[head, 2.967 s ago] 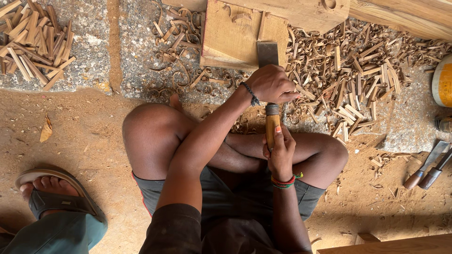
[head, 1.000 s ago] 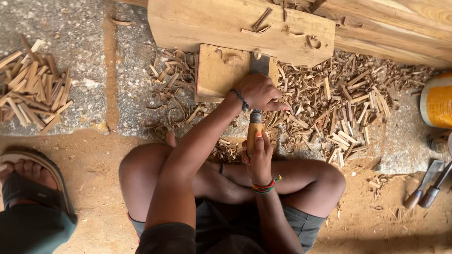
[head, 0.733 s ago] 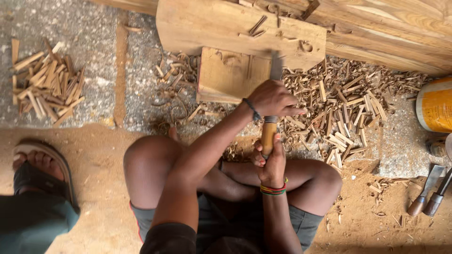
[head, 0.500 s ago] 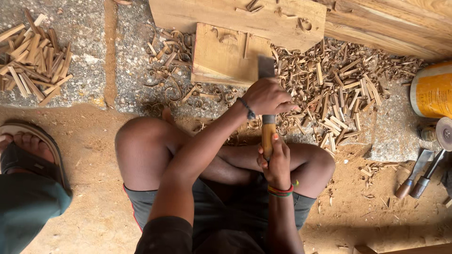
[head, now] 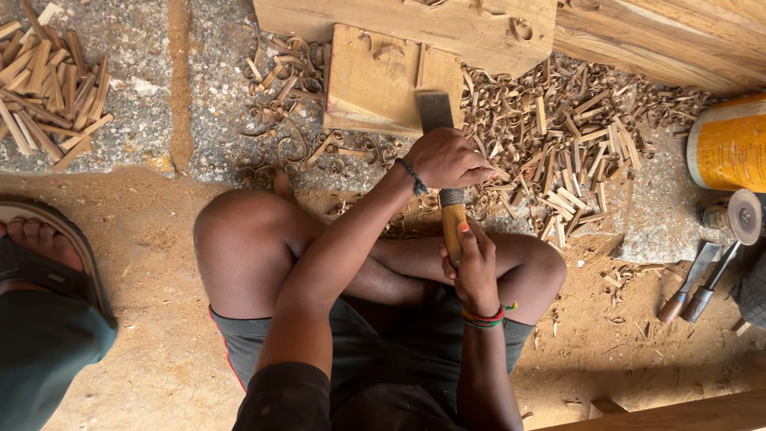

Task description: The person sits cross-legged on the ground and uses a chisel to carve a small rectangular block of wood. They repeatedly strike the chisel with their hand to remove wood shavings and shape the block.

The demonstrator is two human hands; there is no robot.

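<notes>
I'm looking down at the big pale timber beams running across the top w/ carved recesses, lying on the grey gritty floor that's giving way to tan sawdust-covered ground nearer me. Against the beams a flat rectangular light-wood block is lying, curls of shaving on it. To its right a wide heap of brown wood shavings and chips is spreading out; a smaller pile of split wood sticks is sitting top left, well apart. Far right, a yellow cylindrical tin is showing at the frame edge, w/ a small round grinding disc just below it and two spare wood-handled chisels lying side by side on the sawdust. Bottom left, another person's foot in a sandal is resting.

I'm sitting cross-legged, knees in frame. The wide flat steel chisel with a wooden handle is standing in front of my knees, blade end meeting the block's near edge. My left hand is wrapping closed around the chisel just below the blade, bead bracelet on the wrist. My right hand is gripping the handle's lower end, fingers closed on it, coloured bands at the wrist.
</notes>
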